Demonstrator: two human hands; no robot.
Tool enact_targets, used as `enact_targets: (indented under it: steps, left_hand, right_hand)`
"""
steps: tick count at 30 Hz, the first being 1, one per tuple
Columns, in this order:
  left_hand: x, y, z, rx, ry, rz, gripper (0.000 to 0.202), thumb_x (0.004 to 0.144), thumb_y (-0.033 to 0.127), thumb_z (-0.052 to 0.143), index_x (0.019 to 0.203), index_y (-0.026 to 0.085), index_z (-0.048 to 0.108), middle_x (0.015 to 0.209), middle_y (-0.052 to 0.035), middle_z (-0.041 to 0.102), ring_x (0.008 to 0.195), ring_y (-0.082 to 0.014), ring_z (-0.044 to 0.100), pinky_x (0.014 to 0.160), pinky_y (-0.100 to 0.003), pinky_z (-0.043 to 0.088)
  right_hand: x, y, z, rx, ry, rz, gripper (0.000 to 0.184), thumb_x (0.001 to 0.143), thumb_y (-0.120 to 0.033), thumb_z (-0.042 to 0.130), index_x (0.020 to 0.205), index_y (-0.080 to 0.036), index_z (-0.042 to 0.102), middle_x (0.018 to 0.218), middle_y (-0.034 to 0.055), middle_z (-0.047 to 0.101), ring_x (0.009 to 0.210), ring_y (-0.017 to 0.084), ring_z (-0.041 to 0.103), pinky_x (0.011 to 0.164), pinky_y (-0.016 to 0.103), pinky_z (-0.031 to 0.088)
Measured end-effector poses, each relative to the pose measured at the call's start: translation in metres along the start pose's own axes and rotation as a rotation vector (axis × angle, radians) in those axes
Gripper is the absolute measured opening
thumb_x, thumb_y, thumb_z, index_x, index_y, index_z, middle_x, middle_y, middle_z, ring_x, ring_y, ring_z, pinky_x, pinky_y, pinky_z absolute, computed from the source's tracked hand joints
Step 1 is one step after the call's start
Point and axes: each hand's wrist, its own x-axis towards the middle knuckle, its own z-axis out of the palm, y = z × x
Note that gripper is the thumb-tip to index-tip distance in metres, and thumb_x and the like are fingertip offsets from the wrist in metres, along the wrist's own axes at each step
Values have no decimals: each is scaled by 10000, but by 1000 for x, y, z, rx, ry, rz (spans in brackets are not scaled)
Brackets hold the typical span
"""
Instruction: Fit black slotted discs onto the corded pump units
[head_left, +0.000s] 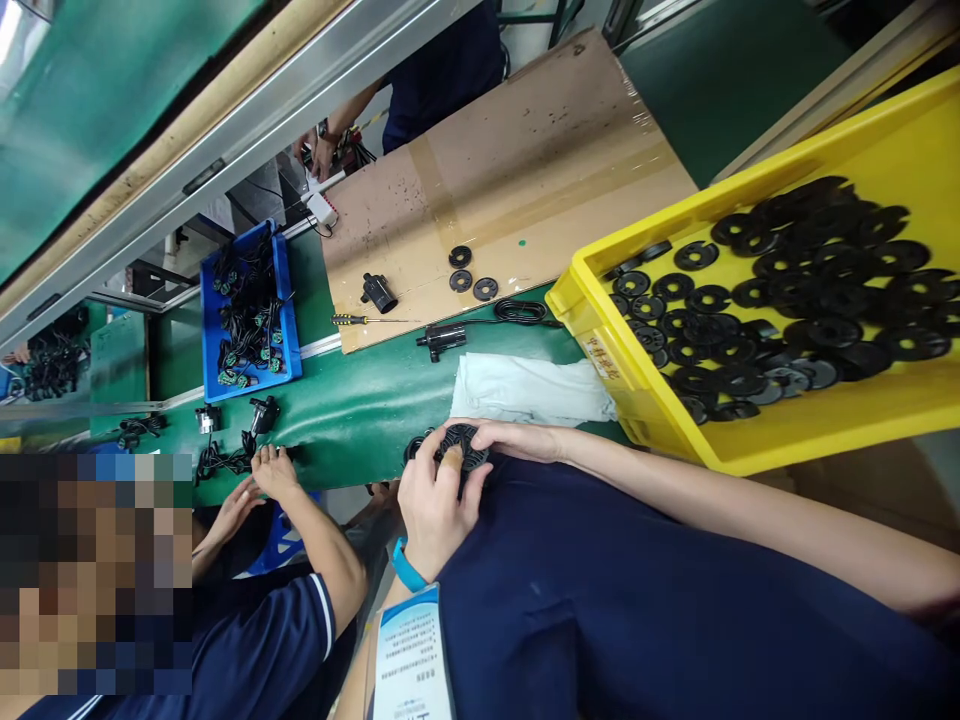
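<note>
My left hand [435, 500], with a blue wristband, and my right hand [517, 438] meet at the near edge of the green belt [352, 400]. Together they grip a black round slotted disc [463, 442], with my left thumb pressed on its face. A second dark round part [415, 446] shows just left of the disc, partly hidden by my fingers. My navy shirt fills the foreground below the hands.
A yellow bin [787, 440] of several black discs stands at the right, a white cloth [525, 388] beside it. Cardboard [525, 170] carries three discs [469, 275], a black pump [377, 292] and a screwdriver [360, 320]. A cabled pump [442, 338], a blue tray [247, 315] and a co-worker's hands [262, 480] lie leftward.
</note>
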Motion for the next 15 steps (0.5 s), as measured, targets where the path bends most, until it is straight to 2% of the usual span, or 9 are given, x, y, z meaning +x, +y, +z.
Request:
enact_targets:
  steps: [2, 4, 9, 13, 15]
  left_hand:
    - [-3, 0, 2, 31, 0, 32, 284, 884, 310, 767, 1126, 209, 660, 1223, -174, 696, 997, -264, 725, 727, -355, 586]
    - [-7, -1, 3, 43, 5, 68, 277, 857, 305, 799, 1095, 231, 679, 1172, -154, 714, 1004, -272, 728, 718, -363, 590]
    - [-13, -5, 3, 35, 30, 121, 189, 857, 278, 804, 997, 226, 689, 930, -80, 719, 829, -196, 726, 677, -287, 571]
    - [-8, -5, -6, 44, 84, 144, 192, 907, 307, 752, 978, 168, 639, 783, -50, 665, 688, -163, 663, 624, -266, 519]
    - [-5, -5, -11, 61, 52, 133, 216, 921, 335, 735, 974, 155, 627, 741, -39, 640, 645, -165, 625, 597, -278, 479]
  right_hand:
    - [2, 0, 1, 24, -6, -6, 386, 819, -336, 496, 1154, -182, 608, 1095, 55, 647, 1050, 226, 569, 973, 390, 458]
    - [3, -1, 2, 30, -15, -12, 398, 816, -341, 489, 1153, -175, 622, 1129, 65, 643, 1069, 235, 562, 995, 400, 445]
    - [6, 0, 6, 16, -36, -25, 400, 816, -357, 492, 1127, -166, 656, 1145, 72, 631, 1119, 251, 535, 1050, 404, 392]
    - [9, 7, 8, 18, -47, 11, 344, 855, -355, 466, 1055, -159, 665, 1049, 74, 651, 1021, 237, 565, 971, 393, 441]
    - [9, 9, 9, 21, -47, 26, 346, 874, -354, 433, 1039, -156, 663, 1012, 70, 659, 977, 225, 580, 936, 381, 459]
